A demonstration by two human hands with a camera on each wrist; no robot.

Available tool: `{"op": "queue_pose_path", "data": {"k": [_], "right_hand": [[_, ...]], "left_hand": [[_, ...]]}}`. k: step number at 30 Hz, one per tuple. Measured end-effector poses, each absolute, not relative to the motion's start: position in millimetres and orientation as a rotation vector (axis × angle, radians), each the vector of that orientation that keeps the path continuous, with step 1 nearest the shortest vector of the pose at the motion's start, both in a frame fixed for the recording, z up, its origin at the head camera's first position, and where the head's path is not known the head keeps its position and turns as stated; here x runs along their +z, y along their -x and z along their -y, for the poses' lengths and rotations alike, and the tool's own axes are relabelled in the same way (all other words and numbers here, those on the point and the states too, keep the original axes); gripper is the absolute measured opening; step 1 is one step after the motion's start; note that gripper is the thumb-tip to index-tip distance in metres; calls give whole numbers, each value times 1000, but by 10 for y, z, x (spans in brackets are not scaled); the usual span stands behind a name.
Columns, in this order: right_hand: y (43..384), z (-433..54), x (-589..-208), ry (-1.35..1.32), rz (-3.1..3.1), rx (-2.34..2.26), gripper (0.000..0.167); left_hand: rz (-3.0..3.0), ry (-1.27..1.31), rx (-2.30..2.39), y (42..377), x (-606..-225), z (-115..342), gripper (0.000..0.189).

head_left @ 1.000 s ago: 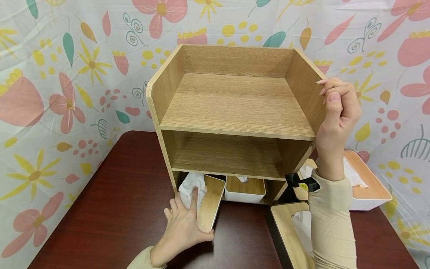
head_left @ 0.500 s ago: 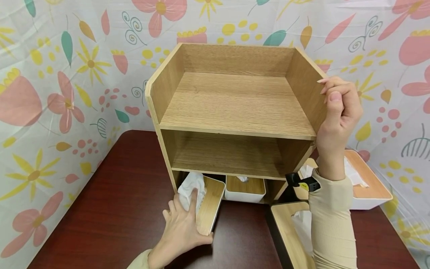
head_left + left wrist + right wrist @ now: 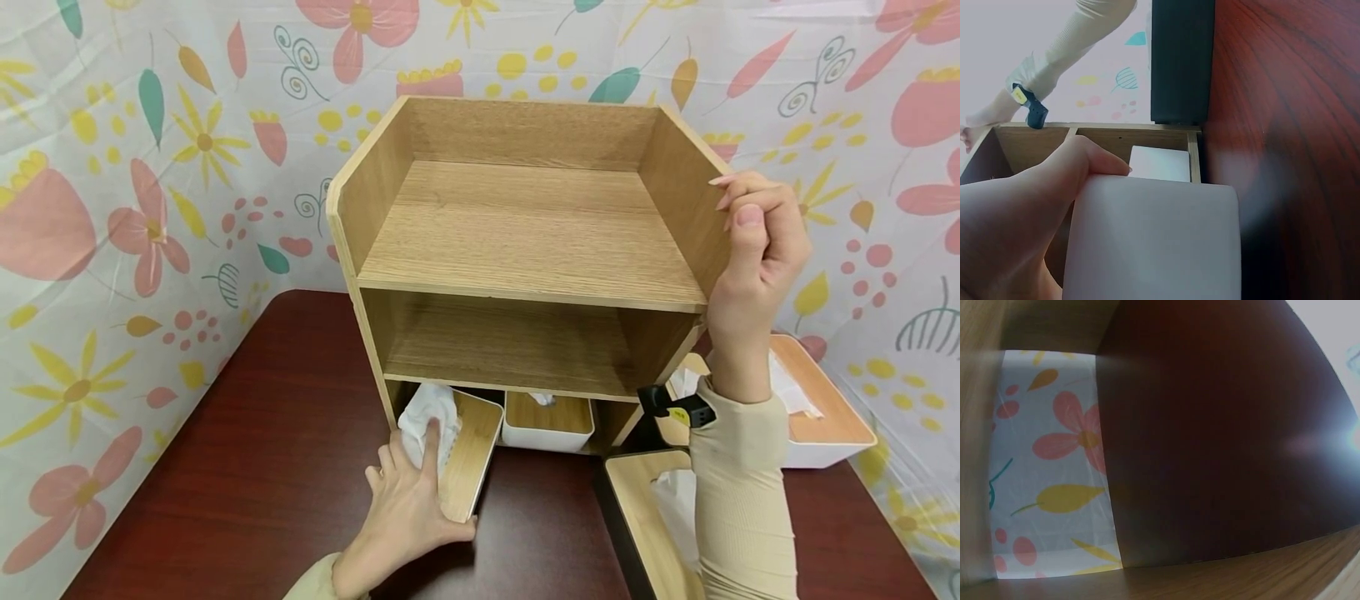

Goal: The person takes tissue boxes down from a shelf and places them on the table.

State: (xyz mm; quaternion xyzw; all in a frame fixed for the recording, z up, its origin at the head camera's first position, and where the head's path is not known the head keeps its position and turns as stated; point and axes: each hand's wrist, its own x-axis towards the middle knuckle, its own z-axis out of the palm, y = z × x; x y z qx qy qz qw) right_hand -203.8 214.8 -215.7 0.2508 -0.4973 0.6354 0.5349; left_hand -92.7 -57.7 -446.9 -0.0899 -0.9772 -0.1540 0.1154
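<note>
A wooden desk shelf [image 3: 517,225] stands on the dark red table. My left hand [image 3: 405,504] grips a tissue box [image 3: 474,446] with a wooden lid, its fingers across the top and thumb at the near right corner. White tissue [image 3: 429,417] puffs out of it under the index finger. The box sits at an angle, its far end in the shelf's lower left opening. In the left wrist view its white end [image 3: 1154,237] fills the middle. My right hand [image 3: 761,237] holds the top edge of the shelf's right side panel [image 3: 686,200], fingertips over the rim.
A second white tissue box [image 3: 547,425] sits inside the bottom opening, right of the held one. A black-sided tissue box [image 3: 637,500] lies front right, with a white one [image 3: 828,408] behind it. Flower-patterned cloth [image 3: 187,125] hangs behind the table [image 3: 225,483].
</note>
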Motion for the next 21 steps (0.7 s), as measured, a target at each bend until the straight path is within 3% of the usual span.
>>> {"op": "queue_pose_path", "data": {"k": [21], "right_hand": [[2042,-2141,-2159,-586,1187,1517,24]], "left_hand": [[2960,227,-490,933,-4387,569,130]]}}
